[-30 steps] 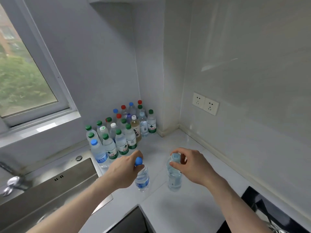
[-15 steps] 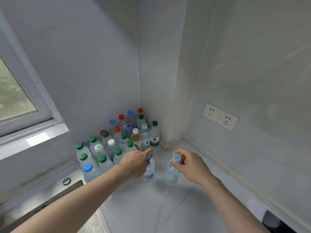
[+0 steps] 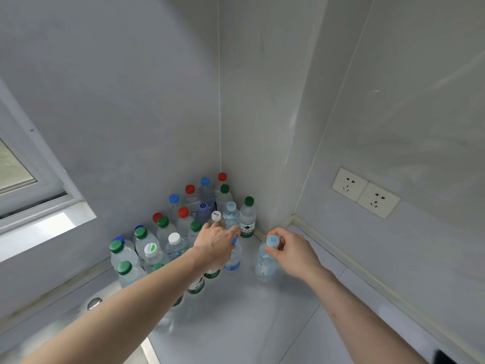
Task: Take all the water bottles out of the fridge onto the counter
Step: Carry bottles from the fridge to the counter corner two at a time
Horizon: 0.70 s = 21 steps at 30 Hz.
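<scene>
The left hand [image 3: 215,244] grips a clear plastic blue-capped bottle [image 3: 233,258] by its neck; the right hand [image 3: 294,252] pinches a pale-capped clear bottle [image 3: 265,266]. Both stand on the white table [image 3: 236,324], just beside the cluster of bottles [image 3: 183,227] in the corner.

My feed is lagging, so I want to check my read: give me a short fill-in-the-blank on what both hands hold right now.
1. The left hand grips a bottle with a ___ cap.
2. The right hand holds the pale-capped bottle by its ___.
3. Both held bottles stand on the ___.
4. The wall sockets number ___.

Missing words: blue; cap; counter; two
</scene>
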Motion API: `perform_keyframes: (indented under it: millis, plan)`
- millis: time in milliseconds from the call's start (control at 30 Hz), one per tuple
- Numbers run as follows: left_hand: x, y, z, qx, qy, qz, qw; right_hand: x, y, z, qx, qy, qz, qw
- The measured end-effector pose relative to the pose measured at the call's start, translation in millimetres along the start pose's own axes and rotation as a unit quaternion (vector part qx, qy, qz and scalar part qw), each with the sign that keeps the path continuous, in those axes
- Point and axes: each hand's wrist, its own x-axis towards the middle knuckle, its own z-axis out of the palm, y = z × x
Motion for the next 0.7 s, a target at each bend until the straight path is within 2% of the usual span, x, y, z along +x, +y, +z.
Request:
perform_keyframes:
  millis: [367,700]
  plan:
    - [31,-19,15,-0.016,-0.023,-0.031,0.999,66,-14,33,-0.045,-0.019,0.001,0.999]
    - [39,-28,17,-0.022,0.020,-0.048,0.998,105,-23,55,-0.069,-0.040,-0.016,0.997]
